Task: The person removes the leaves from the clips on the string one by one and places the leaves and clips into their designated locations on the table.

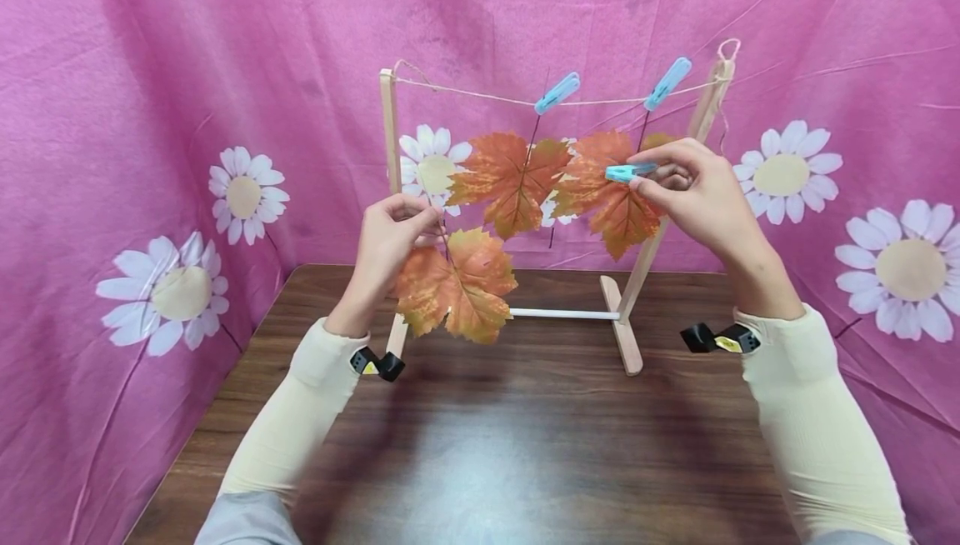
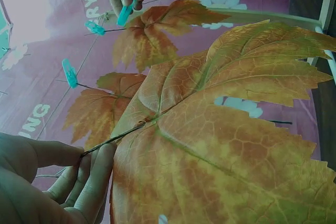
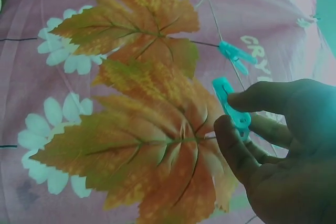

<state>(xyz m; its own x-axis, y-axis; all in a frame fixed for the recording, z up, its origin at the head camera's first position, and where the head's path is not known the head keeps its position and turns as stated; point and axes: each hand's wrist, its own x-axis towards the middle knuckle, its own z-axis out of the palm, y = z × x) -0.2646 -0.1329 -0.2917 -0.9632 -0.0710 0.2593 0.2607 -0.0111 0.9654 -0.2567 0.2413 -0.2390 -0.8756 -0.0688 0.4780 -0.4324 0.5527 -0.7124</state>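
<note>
Head view, and you've got the held leaf (image 1: 457,291) up over the tabletop (image 1: 480,445), hanging by its stem from your left hand (image 1: 397,232)! Its long axis slants from 11 o'clock at the stem to 5 o'clock at the blade's lower edge, orange running into yellow-green. That puts the blade just off your left hand, at its 5 o'clock, and well apart from your right hand (image 1: 697,187), out at that one's 8 o'clock.

Over to the left wrist view: thumb and fingers pinch the thin stem (image 2: 118,137), gap closed right down on it, and the stem points up toward 2 o'clock into the blade.

Your right hand, meanwhile, pinches a blue clothespin (image 1: 622,173) between thumb and fingers, one end sticking out toward 9 o'clock, seen in front of the right hanging leaf (image 1: 607,212).

Up at 12 o'clock, the string (image 1: 480,93) spans the wooden rack (image 1: 388,128), and two clipped pegs (image 1: 557,93) grip the stems of that leaf and the left hanging leaf (image 1: 517,178), both blades dropping toward 6 or 7 o'clock.
</note>
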